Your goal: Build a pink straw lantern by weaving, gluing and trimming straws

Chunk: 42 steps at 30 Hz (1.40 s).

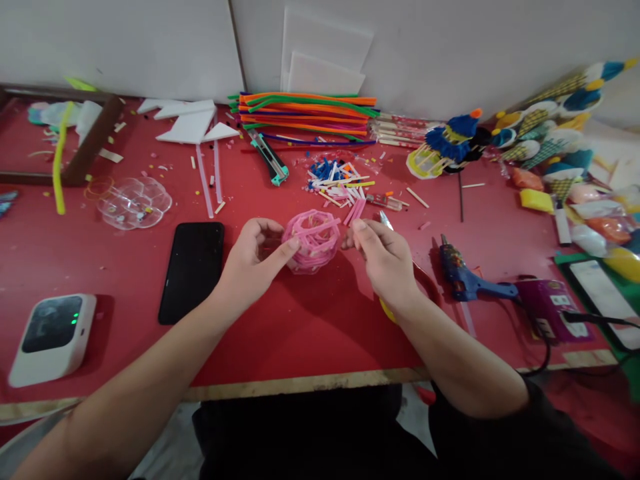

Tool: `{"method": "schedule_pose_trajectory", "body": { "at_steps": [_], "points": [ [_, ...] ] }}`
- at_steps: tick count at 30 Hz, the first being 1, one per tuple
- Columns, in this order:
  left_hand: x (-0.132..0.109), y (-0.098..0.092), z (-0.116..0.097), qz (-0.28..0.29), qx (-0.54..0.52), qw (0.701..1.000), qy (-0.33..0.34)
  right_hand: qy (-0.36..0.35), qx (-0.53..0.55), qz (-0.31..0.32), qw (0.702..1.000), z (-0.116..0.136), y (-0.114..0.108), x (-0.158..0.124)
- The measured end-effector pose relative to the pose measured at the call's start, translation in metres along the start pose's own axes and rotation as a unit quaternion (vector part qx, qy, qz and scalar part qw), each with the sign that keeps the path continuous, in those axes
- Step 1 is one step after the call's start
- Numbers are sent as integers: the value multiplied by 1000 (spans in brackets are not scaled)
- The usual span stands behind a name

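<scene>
A round, basket-like form of pink strips (313,241) is held just above the table's front middle. My left hand (260,257) grips its left side, the thumb resting on the upper rim and the other fingers partly hidden behind it. To the right of the form, my right hand (383,257) is closed in a pinch, with a few short pink sticks (355,211) showing at the fingertips. Scissors (385,220) with a yellow handle lie partly covered by the right hand and wrist. Behind the hands is a heap of cut white, pink and blue pieces (334,177).
A black phone (191,272) and a white device (54,339) lie left. Right are a blue glue gun (465,277), a purple power box (553,308) and cables. A utility knife (270,159), orange-green pipe cleaners (307,113) and a blue figure (453,140) are farther back.
</scene>
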<state>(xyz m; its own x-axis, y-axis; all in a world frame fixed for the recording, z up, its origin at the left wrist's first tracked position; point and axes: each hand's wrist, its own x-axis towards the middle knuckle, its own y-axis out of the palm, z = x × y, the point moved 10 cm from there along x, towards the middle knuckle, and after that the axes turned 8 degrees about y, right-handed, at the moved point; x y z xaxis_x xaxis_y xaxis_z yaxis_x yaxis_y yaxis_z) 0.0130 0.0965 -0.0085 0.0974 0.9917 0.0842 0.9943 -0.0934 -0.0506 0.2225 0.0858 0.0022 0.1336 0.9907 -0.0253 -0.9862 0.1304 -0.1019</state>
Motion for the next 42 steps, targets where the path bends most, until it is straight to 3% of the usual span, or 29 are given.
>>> {"method": "schedule_pose_trajectory", "body": {
  "at_steps": [6,10,14,20,24,26,29,33,36,39,42],
  "points": [
    [0,2,1,32,84,996,10,21,13,-19,1000,2,-3,-1],
    [0,2,-12,53,141,988,35,2,-3,-8,1000,4,-1,-1],
    [-2,1,-21,59,188,979,59,-43,-18,44,998,11,8,-2],
    [-2,-1,-34,18,153,980,128,-111,-29,154,981,23,28,-13],
    [-3,16,-23,106,92,986,85,-132,-19,217,967,27,39,-22],
    [-6,22,-23,147,74,982,93,-132,-12,229,964,27,41,-23],
    [-13,29,-24,199,64,970,122,-119,-15,197,973,24,37,-19],
    [-22,41,-16,289,83,946,120,-68,11,112,991,15,23,-10],
    [-24,47,-15,330,87,933,117,-45,20,82,995,13,17,-9],
    [-22,48,-16,323,93,934,119,-45,21,61,997,17,13,-9],
    [-18,41,-22,268,102,945,155,-62,48,19,997,20,3,-9]
  ]
}}
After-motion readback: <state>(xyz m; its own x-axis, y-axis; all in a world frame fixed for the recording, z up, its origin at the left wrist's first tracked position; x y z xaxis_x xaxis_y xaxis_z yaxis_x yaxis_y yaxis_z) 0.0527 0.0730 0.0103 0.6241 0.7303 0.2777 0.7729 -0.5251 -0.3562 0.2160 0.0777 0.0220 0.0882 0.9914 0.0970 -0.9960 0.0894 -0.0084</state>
